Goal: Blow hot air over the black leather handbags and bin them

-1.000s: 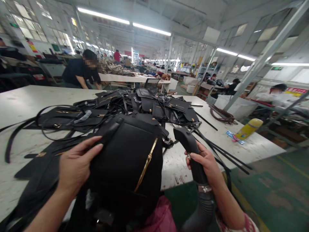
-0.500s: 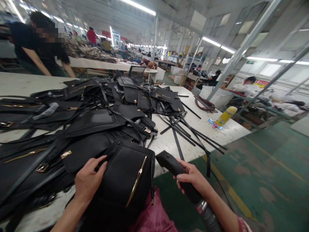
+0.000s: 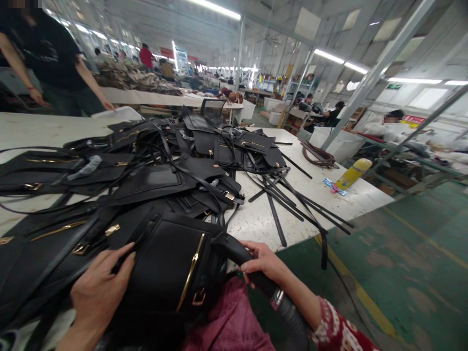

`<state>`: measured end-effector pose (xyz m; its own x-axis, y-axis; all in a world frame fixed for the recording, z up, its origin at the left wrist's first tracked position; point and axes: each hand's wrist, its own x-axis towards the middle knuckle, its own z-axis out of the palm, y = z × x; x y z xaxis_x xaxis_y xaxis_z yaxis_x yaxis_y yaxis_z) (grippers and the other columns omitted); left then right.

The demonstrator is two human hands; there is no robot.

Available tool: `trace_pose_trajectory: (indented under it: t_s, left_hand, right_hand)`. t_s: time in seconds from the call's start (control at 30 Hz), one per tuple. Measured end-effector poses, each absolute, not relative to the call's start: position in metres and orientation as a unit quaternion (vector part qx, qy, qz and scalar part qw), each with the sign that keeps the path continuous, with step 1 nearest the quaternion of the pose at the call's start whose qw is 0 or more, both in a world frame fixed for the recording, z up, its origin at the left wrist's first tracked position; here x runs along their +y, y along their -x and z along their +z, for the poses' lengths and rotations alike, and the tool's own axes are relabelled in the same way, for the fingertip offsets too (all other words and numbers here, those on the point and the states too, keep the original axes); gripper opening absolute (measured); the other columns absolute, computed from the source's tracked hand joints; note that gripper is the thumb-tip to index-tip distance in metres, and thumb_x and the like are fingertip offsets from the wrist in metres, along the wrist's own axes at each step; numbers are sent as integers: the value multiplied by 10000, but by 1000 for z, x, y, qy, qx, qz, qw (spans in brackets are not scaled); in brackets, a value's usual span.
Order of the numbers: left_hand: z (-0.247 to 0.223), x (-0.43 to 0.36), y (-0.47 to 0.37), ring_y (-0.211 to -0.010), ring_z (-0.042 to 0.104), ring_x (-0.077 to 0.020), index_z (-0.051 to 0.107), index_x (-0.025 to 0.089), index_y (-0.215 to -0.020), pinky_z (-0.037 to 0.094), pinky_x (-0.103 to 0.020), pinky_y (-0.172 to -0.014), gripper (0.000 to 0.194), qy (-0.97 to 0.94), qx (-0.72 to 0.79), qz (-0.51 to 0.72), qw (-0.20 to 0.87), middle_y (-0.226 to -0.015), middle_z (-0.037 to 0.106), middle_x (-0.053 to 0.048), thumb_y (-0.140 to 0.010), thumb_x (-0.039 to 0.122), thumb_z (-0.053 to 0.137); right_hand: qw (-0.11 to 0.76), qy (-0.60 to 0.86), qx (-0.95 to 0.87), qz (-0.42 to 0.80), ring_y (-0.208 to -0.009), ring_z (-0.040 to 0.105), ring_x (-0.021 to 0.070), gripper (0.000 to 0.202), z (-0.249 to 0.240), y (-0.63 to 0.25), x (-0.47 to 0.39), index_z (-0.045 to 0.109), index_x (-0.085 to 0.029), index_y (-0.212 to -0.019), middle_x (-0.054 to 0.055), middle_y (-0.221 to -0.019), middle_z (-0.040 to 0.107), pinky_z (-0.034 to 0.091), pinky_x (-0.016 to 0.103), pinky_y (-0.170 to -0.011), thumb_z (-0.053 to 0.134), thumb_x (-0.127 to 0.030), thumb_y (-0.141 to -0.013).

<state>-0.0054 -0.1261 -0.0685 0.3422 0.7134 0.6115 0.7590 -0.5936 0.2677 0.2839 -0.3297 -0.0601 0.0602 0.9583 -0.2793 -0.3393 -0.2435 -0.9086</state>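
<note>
Against the black bag (image 3: 161, 263), seemingly, the right hand (image 3: 266, 264) holds a nozzle (image 3: 233, 247).

Light sources: tube lights (image 3: 215, 7) overhead, cool white, burnt out at their cores. General level: moderate, hazier and paler toward the far hall. Glare: soft sheen on the white table (image 3: 261, 234); pale reflection on a flat black bag (image 3: 149, 181) in the pile. Shadow: underside of the nearer bag (image 3: 161, 270), almost solid black (detail lost there). Distortion: wide-angle stretch toward the edges, metal post (image 3: 380, 73) slanting. Focus: distant background soft.
</note>
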Motion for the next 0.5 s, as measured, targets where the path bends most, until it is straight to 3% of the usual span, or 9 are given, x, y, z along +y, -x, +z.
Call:
trace_pose_trajectory:
  t_s: [0.2,0.3,0.4,0.5]
  left_hand:
    - [-70,-128,9,-777,577,-147,562,273,-1000,425,-257,-717,249,830,-434,-350,-17,-878,585,20,-819,402,449]
    - [-71,-130,10,-762,575,-148,567,259,-994,425,-258,-714,260,821,-450,-351,-28,-875,582,14,-815,407,451]
    - [-74,-134,11,-630,550,-121,580,233,-995,420,-254,-663,291,809,-470,-350,-45,-842,579,13,-806,415,454]
    - [-76,-135,12,-634,553,-118,582,224,-1003,418,-251,-666,303,801,-481,-352,-62,-848,587,13,-803,413,456]
  right_hand:
    - [542,549,-312,555,-369,520,150,717,-63,-266,-270,459,-109,-1222,-22,-516,584,436,229,-324,689,-204,-549]
    - [581,564,-309,498,-362,497,121,735,-57,-266,-248,388,-123,-1278,-47,-512,565,424,205,-333,653,-212,-598]
    - [604,570,-316,458,-375,497,113,735,-46,-275,-255,352,-153,-1300,-53,-525,566,432,206,-361,648,-224,-632]
    - [568,568,-344,486,-392,515,129,669,-35,-285,-285,400,-174,-1268,-40,-529,574,447,224,-371,648,-222,-648]
